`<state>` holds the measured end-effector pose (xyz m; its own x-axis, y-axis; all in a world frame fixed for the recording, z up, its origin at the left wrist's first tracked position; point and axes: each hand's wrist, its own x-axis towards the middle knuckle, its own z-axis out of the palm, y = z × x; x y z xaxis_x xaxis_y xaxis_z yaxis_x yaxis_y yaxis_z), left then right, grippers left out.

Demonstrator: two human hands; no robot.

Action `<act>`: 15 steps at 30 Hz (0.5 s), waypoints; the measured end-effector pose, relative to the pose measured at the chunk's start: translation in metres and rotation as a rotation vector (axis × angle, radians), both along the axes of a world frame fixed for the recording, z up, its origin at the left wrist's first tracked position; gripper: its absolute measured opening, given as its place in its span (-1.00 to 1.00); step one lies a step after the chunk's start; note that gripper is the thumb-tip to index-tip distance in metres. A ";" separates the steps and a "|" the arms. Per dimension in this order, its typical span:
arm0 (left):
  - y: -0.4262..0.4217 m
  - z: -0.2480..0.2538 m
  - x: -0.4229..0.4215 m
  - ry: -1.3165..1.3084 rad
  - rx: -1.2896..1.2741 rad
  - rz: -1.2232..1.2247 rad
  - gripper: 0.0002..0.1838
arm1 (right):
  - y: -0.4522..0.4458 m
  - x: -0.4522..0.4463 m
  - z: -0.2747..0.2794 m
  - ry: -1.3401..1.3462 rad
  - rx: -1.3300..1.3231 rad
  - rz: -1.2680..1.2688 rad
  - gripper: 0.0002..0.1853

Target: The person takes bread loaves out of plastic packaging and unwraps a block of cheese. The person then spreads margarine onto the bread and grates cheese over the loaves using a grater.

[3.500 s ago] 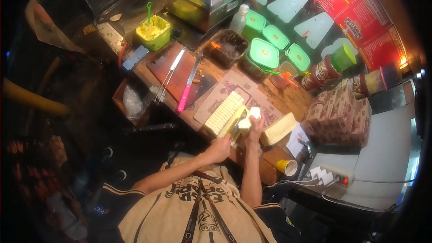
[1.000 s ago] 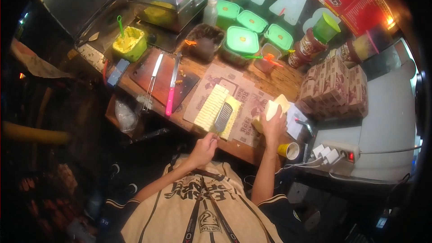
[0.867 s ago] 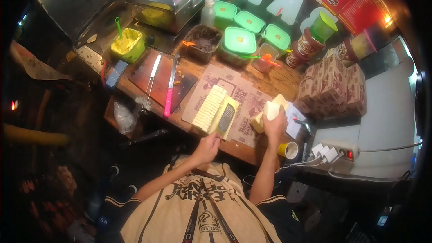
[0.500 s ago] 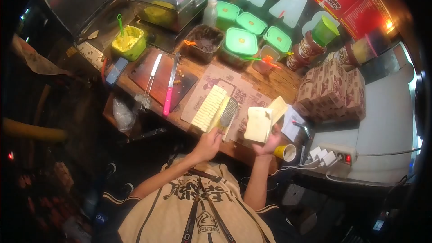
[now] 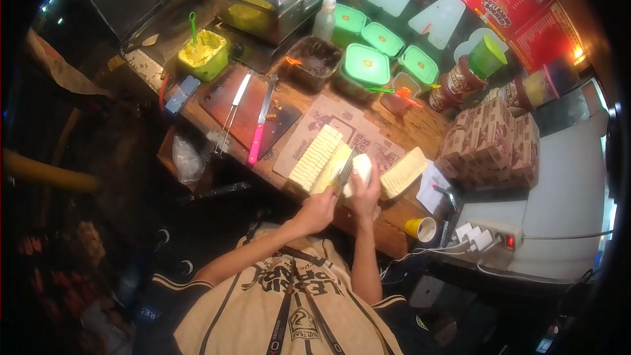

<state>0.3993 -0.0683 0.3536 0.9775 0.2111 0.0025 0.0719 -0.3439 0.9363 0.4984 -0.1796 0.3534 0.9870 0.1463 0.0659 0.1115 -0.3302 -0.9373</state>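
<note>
My left hand [image 5: 317, 210] is closed round the handle of a grater [image 5: 346, 169], which is tilted over the bread. My right hand [image 5: 365, 190] grips a pale block of cheese [image 5: 358, 165] against the grater's face. Below and left of them lies a ridged cream-coloured bread slab [image 5: 317, 156], beside a yellow-topped slab [image 5: 330, 169]. Both sit on a flattened printed carton [image 5: 347, 113]. Right of my right hand, another pale bread slab [image 5: 404, 172] rests near the carton's edge.
Left on the counter is a cutting board [image 5: 227, 92] with a pink-handled knife [image 5: 255, 151]. Behind stand a green tub of yellow spread [image 5: 204, 59], a dark-filled tub [image 5: 315, 59] and several green-lidded boxes [image 5: 367, 64]. Stacked cartons [image 5: 490, 141], a yellow cup [image 5: 420, 228] and a power strip [image 5: 506, 233] are right.
My right hand has moved left, bringing the cheese block from beside the bread slab onto the grater. The grater now tilts up more steeply. The view has shifted slightly.
</note>
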 end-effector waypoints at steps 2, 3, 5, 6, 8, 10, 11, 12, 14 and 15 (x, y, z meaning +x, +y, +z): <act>-0.003 -0.006 0.003 0.052 0.030 0.015 -0.84 | 0.009 -0.015 0.005 -0.009 -0.191 -0.013 -0.39; -0.003 -0.008 0.003 0.080 0.043 0.023 -0.85 | 0.011 -0.019 0.005 -0.012 -0.287 -0.019 -0.40; -0.006 -0.005 -0.002 0.046 0.063 -0.012 -0.86 | 0.017 -0.006 -0.002 0.017 -0.348 -0.084 -0.39; -0.009 -0.003 -0.007 0.034 0.069 -0.031 -0.86 | 0.018 0.010 -0.012 0.058 -0.302 -0.114 -0.39; -0.014 -0.009 -0.012 0.045 0.021 -0.041 -0.87 | 0.021 0.017 -0.009 0.099 -0.285 -0.155 -0.41; -0.008 -0.012 -0.003 0.047 0.017 -0.035 -0.88 | 0.018 0.005 -0.006 0.059 -0.244 -0.066 -0.43; -0.009 -0.013 -0.001 0.064 0.017 -0.020 -0.88 | 0.013 -0.004 -0.005 0.042 -0.232 -0.012 -0.43; -0.011 -0.015 -0.004 0.087 0.011 -0.007 -0.88 | 0.013 -0.015 -0.001 0.019 -0.260 0.024 -0.44; -0.010 -0.019 -0.005 0.073 0.012 -0.010 -0.87 | 0.019 -0.010 -0.001 0.056 -0.265 -0.001 -0.44; -0.012 -0.021 -0.008 0.071 0.010 -0.020 -0.87 | 0.021 -0.010 -0.002 0.082 -0.270 -0.021 -0.44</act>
<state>0.3911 -0.0798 0.3330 0.9792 0.1923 -0.0651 0.1312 -0.3548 0.9257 0.4885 -0.1586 0.3510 0.9905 0.1272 -0.0525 0.0298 -0.5710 -0.8204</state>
